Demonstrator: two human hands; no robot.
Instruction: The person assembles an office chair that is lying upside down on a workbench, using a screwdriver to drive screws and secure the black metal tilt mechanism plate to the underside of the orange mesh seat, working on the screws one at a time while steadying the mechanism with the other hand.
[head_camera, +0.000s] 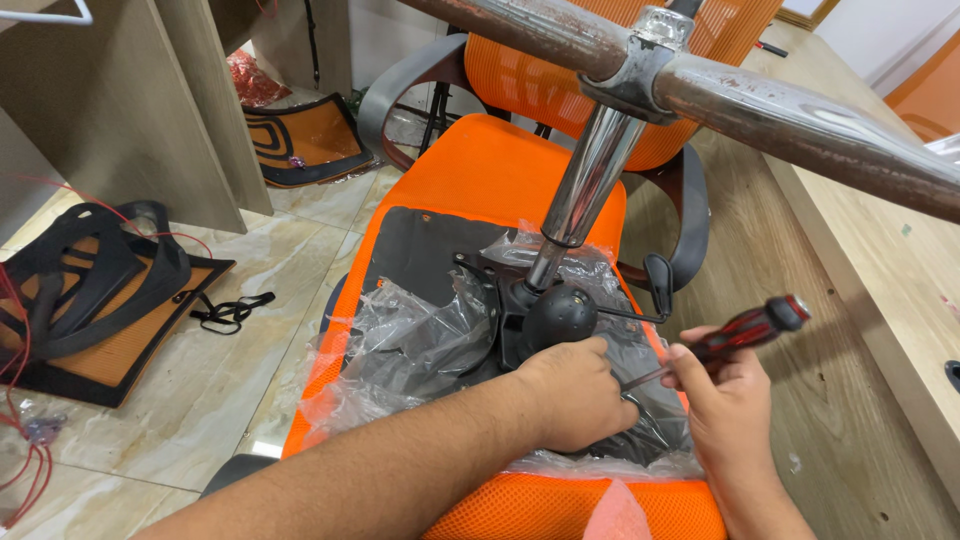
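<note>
Lower right: right hand (722, 395) clamped on red-black screwdriver (735, 335), shaft slanting down-left toward black mechanism (560, 320); left hand (575, 395) fingers curled there, nearer.

screwdriver (745, 330) 1 | orange chairs, maybe 3 (480, 180) | hands (575, 395) 2

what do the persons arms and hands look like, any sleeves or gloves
Both are bare: no gloves, no sleeves in view, no watch, rings or bands visible. The left forearm is bare and hairy down to the left hand. The right hand and its wrist are bare too.
</note>
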